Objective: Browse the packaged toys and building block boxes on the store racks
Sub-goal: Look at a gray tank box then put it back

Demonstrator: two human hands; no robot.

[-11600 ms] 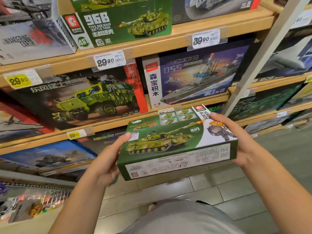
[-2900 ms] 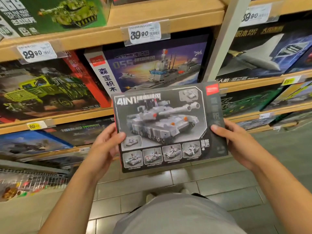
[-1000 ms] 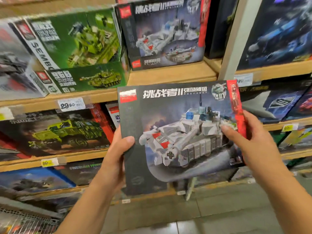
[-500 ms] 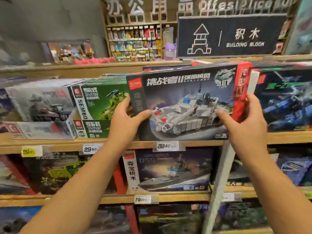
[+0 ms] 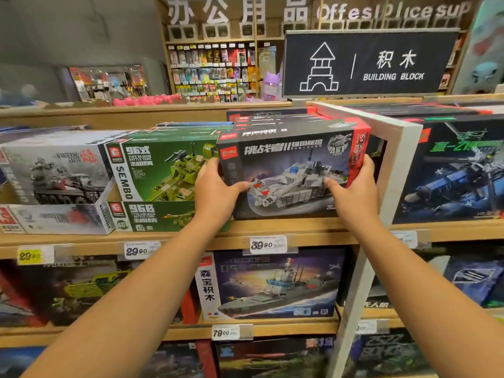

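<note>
A dark building block box with a grey tank picture (image 5: 289, 159) stands upright on the top wooden shelf (image 5: 191, 236), in front of other boxes of its kind. My left hand (image 5: 215, 189) grips its left edge, thumb on the front. My right hand (image 5: 354, 186) grips its right edge by the red stripe, thumb across the front. Both arms reach up and forward.
Green tank boxes (image 5: 163, 170) and a grey tank box (image 5: 54, 170) stand to the left. A white upright post (image 5: 392, 170) rises just right of my right hand, a blue helicopter box (image 5: 452, 173) beyond it. A warship box (image 5: 272, 285) fills the shelf below. A "Building Block" sign (image 5: 368, 64) hangs above.
The box has moved from in front of the shelf back and down onto it, among the other boxes. Both hands keep their hold on its edges.
</note>
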